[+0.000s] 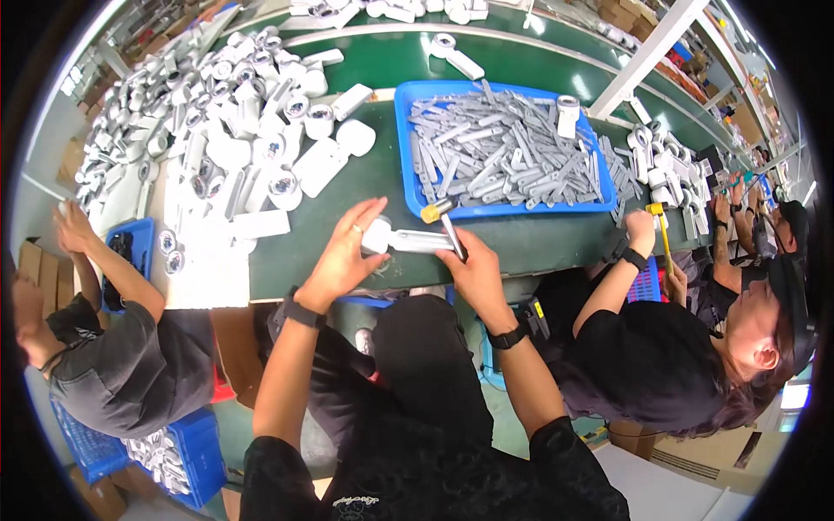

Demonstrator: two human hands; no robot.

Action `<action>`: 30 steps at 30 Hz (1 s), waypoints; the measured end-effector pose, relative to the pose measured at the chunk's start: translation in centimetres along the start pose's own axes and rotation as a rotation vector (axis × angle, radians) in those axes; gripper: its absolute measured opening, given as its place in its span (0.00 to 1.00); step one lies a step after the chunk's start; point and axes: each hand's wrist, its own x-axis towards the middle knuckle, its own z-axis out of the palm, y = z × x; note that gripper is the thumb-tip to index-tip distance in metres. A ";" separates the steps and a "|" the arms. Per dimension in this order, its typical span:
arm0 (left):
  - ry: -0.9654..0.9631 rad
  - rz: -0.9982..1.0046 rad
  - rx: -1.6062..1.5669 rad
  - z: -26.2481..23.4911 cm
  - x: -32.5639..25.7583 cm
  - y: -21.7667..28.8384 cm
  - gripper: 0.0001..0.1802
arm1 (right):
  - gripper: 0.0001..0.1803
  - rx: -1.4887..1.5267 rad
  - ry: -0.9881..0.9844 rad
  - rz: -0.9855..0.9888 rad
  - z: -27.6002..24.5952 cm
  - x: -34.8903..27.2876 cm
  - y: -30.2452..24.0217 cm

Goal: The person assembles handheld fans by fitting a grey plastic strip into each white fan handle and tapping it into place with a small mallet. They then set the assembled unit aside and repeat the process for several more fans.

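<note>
At a green-topped desk (347, 187) on an assembly line, a person's left hand (343, 256) lies with fingers loosely spread over the round head of a white handheld part (408, 240), steadying it flat near the desk's front edge. The right hand (469, 265) is curled around the handle of a small hammer (441, 219), whose yellow head sits just above the white part's shaft. Both wrists wear dark bands.

Just behind the hammer stands a blue tray (404, 148) heaped with grey metal strips (499, 156). To the left, a large pile of white parts (234, 113), many with round lens-like ends, covers the desk.

On the right, a co-worker in black grips a yellow-headed hammer (658, 221) beside a smaller heap of white parts (669, 169). On the left, another worker in a dark shirt reaches toward a small blue bin (130, 252). A blue crate (187, 460) of white pieces sits on the floor below.
</note>
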 end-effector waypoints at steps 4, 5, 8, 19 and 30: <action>0.125 -0.167 -0.040 -0.6 -0.6 0.6 0.44 | 0.18 0.229 -0.046 0.269 -0.2 0.7 -1.0; 0.165 -0.273 -0.118 -0.8 -0.8 0.4 0.41 | 0.17 0.330 -0.042 0.384 -0.3 0.9 -1.3; 0.098 -0.428 -0.015 -1.4 -0.4 2.4 0.33 | 0.17 0.354 -0.057 0.466 -1.4 1.3 -3.1; 0.125 -0.202 0.653 -2.7 3.5 3.4 0.30 | 0.14 0.644 0.063 0.458 -6.7 2.5 1.8; -0.159 -0.254 0.083 7.7 18.5 4.4 0.19 | 0.13 0.715 0.102 0.405 -6.8 2.0 4.8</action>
